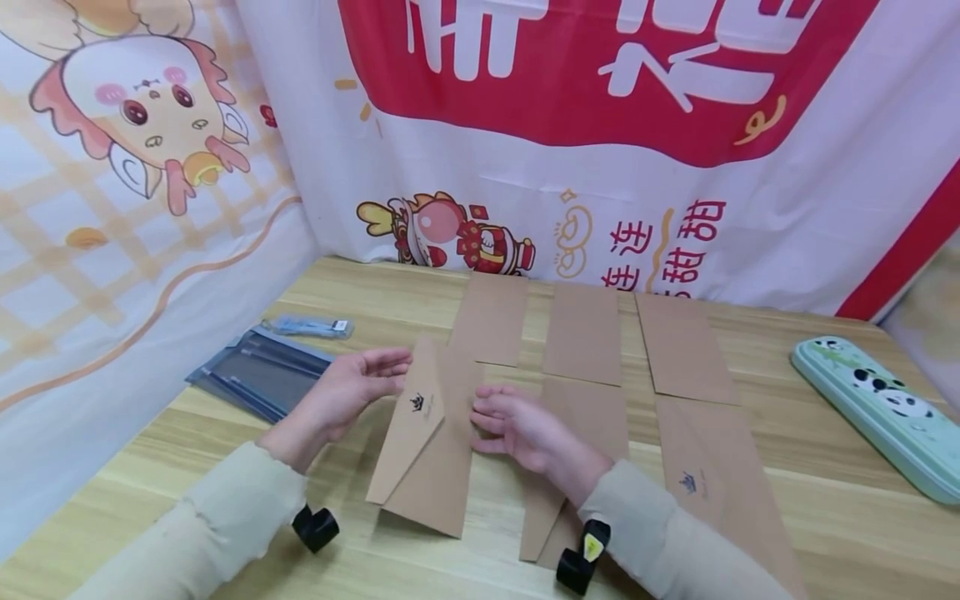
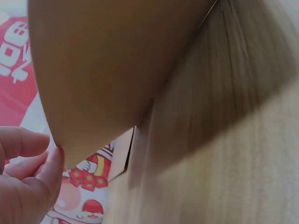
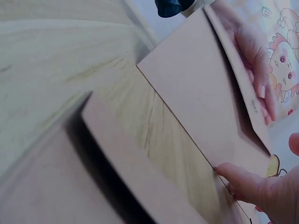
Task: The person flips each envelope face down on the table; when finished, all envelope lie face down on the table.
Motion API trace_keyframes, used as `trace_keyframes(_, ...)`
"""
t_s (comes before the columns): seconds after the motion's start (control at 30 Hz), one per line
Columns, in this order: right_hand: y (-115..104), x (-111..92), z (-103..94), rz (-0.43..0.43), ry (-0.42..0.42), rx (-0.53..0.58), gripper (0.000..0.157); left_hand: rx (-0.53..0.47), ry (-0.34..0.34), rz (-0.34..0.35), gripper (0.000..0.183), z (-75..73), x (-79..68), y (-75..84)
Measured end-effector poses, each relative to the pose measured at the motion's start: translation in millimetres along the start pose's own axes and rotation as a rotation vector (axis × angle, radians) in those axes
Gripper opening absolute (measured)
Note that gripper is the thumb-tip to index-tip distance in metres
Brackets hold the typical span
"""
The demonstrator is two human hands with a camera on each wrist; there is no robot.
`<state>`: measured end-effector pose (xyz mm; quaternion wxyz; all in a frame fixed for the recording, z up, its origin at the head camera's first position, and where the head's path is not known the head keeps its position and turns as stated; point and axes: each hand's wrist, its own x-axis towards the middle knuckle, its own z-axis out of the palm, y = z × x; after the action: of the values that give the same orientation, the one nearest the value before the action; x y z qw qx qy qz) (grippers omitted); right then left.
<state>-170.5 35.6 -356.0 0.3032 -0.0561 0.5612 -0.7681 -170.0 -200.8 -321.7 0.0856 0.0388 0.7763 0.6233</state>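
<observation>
A brown paper envelope [image 1: 450,433] with a pointed flap and a dark crown print stands tilted over the table, its flap slightly raised. At its upper left edge, my left hand [image 1: 360,383] pinches the paper between thumb and fingertips; the left wrist view shows the thumb [image 2: 53,170] right at the edge. My right hand [image 1: 525,429] touches the envelope's right edge with relaxed fingers. In the right wrist view the right thumb [image 3: 238,179] meets that edge, while part of the hand lies outside the picture. Under the right wrist lies another envelope [image 1: 588,417], partly hidden.
Several brown envelopes lie in rows, including one at the back [image 1: 585,333] and a crown-printed one [image 1: 720,483] at right. A dark blue zip pouch [image 1: 262,371] and a light blue packet [image 1: 311,326] lie left. A green panda case [image 1: 877,417] sits far right.
</observation>
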Motion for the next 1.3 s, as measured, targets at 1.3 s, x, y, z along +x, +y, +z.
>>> trace_keyframes(1.3, -20.0, -36.9, 6.9, -0.204, 0.16, -0.15, 0.05, 0.071, -0.097, 0.153, 0.047, 68.9, 17.5, 34.5)
